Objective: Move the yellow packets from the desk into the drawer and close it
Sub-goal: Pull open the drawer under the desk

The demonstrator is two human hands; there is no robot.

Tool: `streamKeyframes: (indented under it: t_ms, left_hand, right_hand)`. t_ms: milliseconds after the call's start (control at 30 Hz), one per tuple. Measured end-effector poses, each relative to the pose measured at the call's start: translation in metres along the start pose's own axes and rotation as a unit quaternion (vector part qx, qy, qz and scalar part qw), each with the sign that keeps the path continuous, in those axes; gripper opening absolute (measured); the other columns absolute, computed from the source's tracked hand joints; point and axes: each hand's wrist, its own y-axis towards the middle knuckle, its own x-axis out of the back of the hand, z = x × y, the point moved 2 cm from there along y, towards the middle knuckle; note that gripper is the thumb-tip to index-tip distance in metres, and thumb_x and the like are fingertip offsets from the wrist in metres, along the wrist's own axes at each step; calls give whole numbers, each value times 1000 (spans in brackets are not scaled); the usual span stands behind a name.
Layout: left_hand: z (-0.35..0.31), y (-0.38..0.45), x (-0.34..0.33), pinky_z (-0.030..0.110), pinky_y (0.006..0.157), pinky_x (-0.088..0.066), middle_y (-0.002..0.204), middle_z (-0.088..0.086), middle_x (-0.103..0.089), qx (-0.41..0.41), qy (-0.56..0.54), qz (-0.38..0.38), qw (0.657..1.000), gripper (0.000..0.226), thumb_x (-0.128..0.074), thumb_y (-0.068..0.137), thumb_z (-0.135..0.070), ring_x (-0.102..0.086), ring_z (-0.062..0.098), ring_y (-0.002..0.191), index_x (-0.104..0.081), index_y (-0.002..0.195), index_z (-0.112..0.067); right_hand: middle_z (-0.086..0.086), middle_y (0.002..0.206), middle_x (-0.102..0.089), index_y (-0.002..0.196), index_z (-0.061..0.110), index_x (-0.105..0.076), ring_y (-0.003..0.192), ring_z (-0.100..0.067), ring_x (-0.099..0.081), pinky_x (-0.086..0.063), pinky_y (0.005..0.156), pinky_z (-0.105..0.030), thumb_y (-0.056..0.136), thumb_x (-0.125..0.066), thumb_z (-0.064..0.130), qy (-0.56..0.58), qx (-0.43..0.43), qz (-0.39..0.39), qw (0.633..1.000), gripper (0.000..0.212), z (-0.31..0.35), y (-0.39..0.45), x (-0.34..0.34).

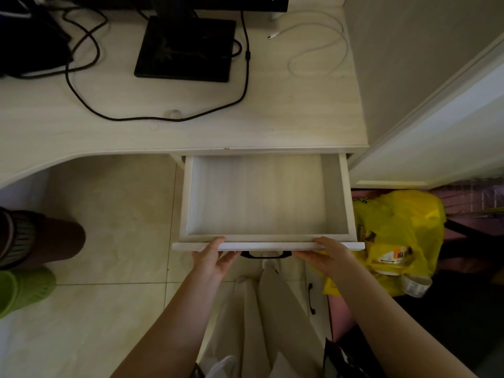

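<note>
Head cam, looking down. Drawer [268,197] pulled well out from under desk [272,126], inside bare. Left hand [215,257] and right hand [328,255] both on the front panel, either side of the black handle [266,255]; left thumb on the top edge w/ fingers under the lip, right hand laid over the top edge, fingers mostly hidden. Both grip the panel, nothing else held.

Yellow packets: none visible on the desk top. Only yellow thing is a plastic bag [395,236] on the floor just right of the drawer, so packet long axis/heading can't be told. Drawer's long axis runs left-right; it slides toward the person.

Risks, my guess: shutting it now leaves the task undone. Uneven push from two hands could skew it on its runners. Left fingers under the lip could get pinched.
</note>
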Motion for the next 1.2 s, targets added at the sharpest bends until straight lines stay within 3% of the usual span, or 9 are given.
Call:
streamKeyframes:
  t_ms: [267,333,467,567,700,867,1000,1100,1200]
  left_hand:
    - [12,-16,18,46,62,-61,128,23,-50,11,26,5,1000,59,-70,78,1,-62,37,98,-45,132,-1]
    - [14,-18,23,45,62,-61,127,23,-51,11,34,1,999,59,-71,77,0,-62,38,99,-46,131,-3]
    - [13,-21,28,47,69,-60,121,24,-56,9,47,-1,999,62,-75,75,-2,-66,39,94,-45,130,-4]
    - [10,-27,30,45,69,-61,116,23,-60,13,56,8,998,56,-73,78,-4,-68,37,91,-46,128,-3]
    - [4,-40,34,39,57,-61,109,21,-62,20,66,17,997,44,-66,85,-3,-67,33,86,-48,125,-1]
    - [-6,-64,42,37,61,-61,118,21,-60,16,99,34,994,35,-60,89,-3,-65,32,90,-51,123,1]
    - [-14,-84,53,34,63,-57,110,15,-63,-39,187,17,981,29,-58,91,-8,-66,29,96,-56,120,-2]
    - [-18,-96,62,34,71,-57,110,13,-65,-100,219,-4,971,28,-56,92,-9,-66,30,98,-54,120,-6]
    - [-20,-108,68,36,75,-57,108,14,-66,-157,229,-21,960,26,-56,92,-10,-67,30,96,-56,118,-8]
  right_hand:
    - [-22,147,-29,91,2,-43,135,-38,-35,-39,109,-43,95,-48,7,95,-63,30,993,9,-15,15,31]
    - [-19,144,-31,99,0,-44,136,-37,-35,-47,102,-40,96,-45,8,106,-69,25,992,9,-18,22,34]
    - [-15,153,-21,146,6,-21,141,-30,-28,-31,115,-33,96,-48,13,167,-70,-9,983,57,-19,19,42]
    - [-20,146,-33,144,-1,-23,138,-31,-34,-41,106,-34,99,-42,12,40,-16,-1,999,51,-24,15,38]
    - [-20,96,-51,111,1,-44,100,-35,-57,-50,78,-39,99,-42,22,-120,32,-1,992,24,-28,-1,31]
    - [-17,107,-54,108,6,-51,96,-31,-59,-50,68,-47,68,-81,25,-177,46,22,983,53,-21,-26,39]
    - [-13,92,-56,113,8,-46,93,-29,-59,-49,83,-39,93,-54,17,-237,35,9,971,24,-21,-40,36]
    - [-16,138,-46,137,4,-41,114,-25,-47,-47,88,-18,99,-39,9,-340,96,24,935,38,-20,-53,17]
    - [-13,135,-46,138,0,-41,105,-20,-42,-48,85,-18,96,-49,11,-502,155,49,849,45,-27,-51,-6]
